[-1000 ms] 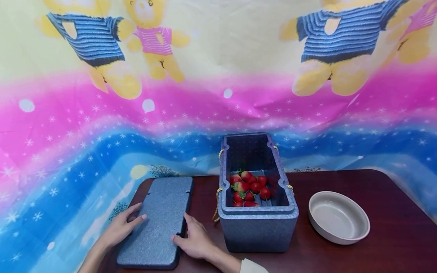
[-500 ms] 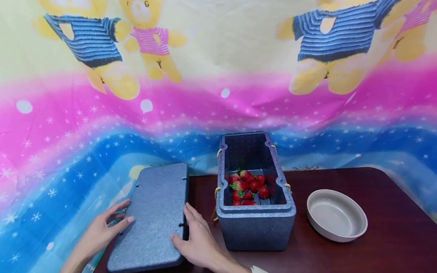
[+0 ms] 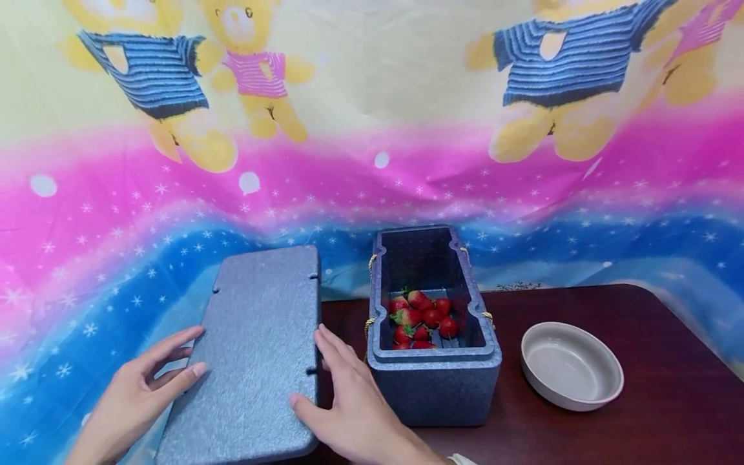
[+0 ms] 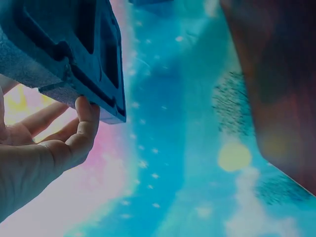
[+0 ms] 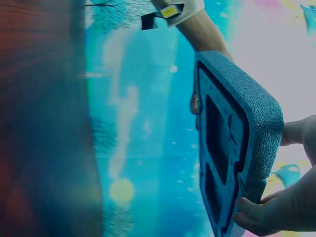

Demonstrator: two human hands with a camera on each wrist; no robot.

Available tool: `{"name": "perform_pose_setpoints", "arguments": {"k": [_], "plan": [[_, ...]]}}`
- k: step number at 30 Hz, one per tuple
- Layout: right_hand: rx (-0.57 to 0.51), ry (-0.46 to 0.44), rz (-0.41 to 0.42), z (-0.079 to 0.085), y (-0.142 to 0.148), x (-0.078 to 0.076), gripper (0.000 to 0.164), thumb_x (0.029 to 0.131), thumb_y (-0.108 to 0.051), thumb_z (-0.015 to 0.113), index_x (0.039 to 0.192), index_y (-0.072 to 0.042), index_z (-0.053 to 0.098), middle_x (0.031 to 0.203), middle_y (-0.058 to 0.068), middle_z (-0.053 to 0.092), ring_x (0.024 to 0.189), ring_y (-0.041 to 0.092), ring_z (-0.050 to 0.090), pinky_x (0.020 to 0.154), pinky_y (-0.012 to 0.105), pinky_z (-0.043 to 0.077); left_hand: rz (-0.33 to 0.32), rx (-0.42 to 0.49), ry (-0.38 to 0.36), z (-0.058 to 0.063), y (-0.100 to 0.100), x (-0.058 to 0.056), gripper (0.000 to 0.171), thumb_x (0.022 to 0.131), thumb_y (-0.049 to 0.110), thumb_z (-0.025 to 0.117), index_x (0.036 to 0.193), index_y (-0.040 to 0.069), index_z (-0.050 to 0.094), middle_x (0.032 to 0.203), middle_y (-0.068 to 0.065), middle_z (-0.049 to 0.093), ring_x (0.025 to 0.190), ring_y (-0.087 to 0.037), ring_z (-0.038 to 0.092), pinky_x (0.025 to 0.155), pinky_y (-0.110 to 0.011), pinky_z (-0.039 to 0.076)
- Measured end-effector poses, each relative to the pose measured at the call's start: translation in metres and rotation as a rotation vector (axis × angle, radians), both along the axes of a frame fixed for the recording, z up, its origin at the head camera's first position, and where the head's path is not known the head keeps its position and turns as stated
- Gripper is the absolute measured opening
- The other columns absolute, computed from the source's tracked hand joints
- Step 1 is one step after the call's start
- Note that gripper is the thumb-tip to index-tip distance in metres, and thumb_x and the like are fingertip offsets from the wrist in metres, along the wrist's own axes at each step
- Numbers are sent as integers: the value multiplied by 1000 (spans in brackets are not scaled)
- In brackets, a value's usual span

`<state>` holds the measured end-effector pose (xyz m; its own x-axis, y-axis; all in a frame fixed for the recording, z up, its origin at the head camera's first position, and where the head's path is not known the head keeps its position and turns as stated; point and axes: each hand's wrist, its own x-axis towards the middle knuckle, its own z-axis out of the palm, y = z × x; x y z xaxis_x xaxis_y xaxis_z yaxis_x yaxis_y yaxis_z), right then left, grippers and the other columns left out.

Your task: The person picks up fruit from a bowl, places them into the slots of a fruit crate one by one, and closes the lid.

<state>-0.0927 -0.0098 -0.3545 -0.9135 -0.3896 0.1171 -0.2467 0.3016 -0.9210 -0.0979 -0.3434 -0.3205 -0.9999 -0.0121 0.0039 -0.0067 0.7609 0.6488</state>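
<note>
A grey-blue foam lid [image 3: 250,349] is held up by both hands, its far end raised higher than its near end. My left hand [image 3: 139,381] grips its left edge, thumb near the top face and fingers curling under the side. On the opposite edge my right hand [image 3: 354,400] has its thumb over the top and its fingers along the side. The recessed underside of the lid [image 5: 222,133] shows in the right wrist view. Beside it stands the open foam box [image 3: 436,387], with several red strawberries [image 3: 421,318] inside.
A round pale bowl [image 3: 572,365] sits right of the box on the dark red-brown table [image 3: 657,426]. Yellow cord loops [image 3: 488,316] hang at the box's sides. Behind the table rises a cloth backdrop [image 3: 372,181] printed with bears.
Both hands have raised the lid off the table, its far end tilting upward and its near end coming closer to the camera. The box, strawberries and bowl stay in place.
</note>
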Motion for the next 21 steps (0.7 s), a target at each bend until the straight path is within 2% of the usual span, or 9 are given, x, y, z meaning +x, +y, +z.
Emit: {"name": "perform_pose_setpoints", "arguments": {"k": [4, 8, 13, 15, 17, 21], "plan": [[-10, 39, -5, 12, 16, 1, 85, 99, -52, 73, 169, -24, 34, 176, -14, 28, 147, 18, 53, 124, 62, 39, -17, 21, 20, 11, 15, 1, 66, 105, 47, 68, 165, 35, 43, 169, -14, 43, 113, 33, 40, 84, -10, 57], [-28, 56, 3, 22, 33, -1, 84, 100, -51, 71, 170, -23, 33, 177, -10, 27, 148, 21, 55, 122, 60, 43, -69, 63, 100, 19, 33, -1, 62, 105, 40, 70, 163, 36, 46, 169, -9, 43, 121, 27, 45, 90, -4, 52], [-24, 65, -30, 32, 53, -3, 83, 100, -48, 74, 169, -26, 34, 176, -5, 30, 142, 25, 61, 116, 55, 51, -130, 66, 193, 27, 56, -8, 60, 104, 35, 73, 160, 32, 51, 168, -9, 46, 128, 16, 49, 95, 2, 45], [-11, 80, -70, 35, 60, -3, 83, 98, -46, 77, 168, -27, 36, 175, -4, 33, 140, 24, 63, 116, 55, 51, -149, 70, 211, 31, 66, -11, 60, 104, 34, 74, 160, 30, 52, 167, -9, 47, 127, 15, 50, 96, 1, 45], [1, 91, -108, 38, 67, -4, 84, 98, -44, 79, 168, -27, 37, 175, -3, 34, 141, 24, 63, 118, 56, 49, -166, 65, 239, 34, 76, -14, 59, 103, 33, 75, 158, 28, 55, 159, -7, 54, 118, 12, 53, 95, 0, 47], [25, 98, -148, 43, 82, -5, 84, 97, -43, 80, 168, -26, 38, 175, -3, 35, 142, 25, 62, 118, 59, 48, -205, 71, 264, 37, 94, -22, 58, 101, 32, 77, 156, 22, 59, 157, -8, 57, 123, -8, 63, 97, -3, 49]]}}
